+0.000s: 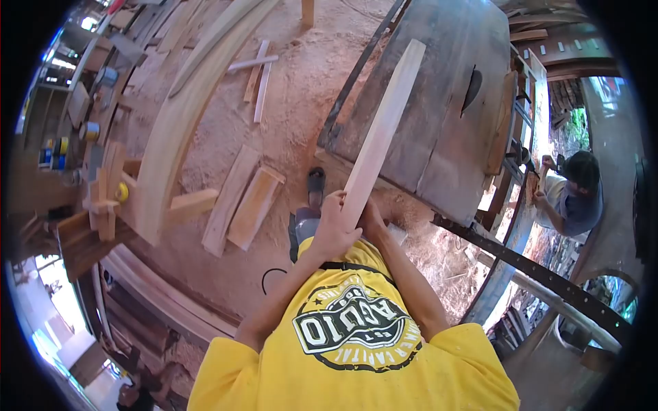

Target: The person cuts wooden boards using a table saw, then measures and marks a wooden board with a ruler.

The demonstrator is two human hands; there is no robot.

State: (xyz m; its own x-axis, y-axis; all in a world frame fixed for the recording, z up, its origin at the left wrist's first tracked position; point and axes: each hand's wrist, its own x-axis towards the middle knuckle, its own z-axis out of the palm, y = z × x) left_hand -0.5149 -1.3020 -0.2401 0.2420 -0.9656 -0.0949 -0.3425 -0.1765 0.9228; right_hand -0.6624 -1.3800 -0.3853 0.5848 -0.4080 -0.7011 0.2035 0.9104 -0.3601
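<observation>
A long pale wooden board (385, 130) points away from my body, its far end over the dark table saw top (439, 103). At its near end, my left hand (336, 229) grips the board's left side, with the fingers closed round the edge. My right hand (371, 222) is on the other side of the same end, partly hidden by the board, with its fingers wrapped against it. The saw blade (471, 90) stands up from the table, to the right of the board and apart from it.
Two short planks (255, 207) lie on the dusty floor at left, beyond them thin strips (262, 82). A large curved wooden piece (171, 137) rises at left. Another person (576, 195) is at the far right, past the saw. A perforated metal rail (534, 272) runs at lower right.
</observation>
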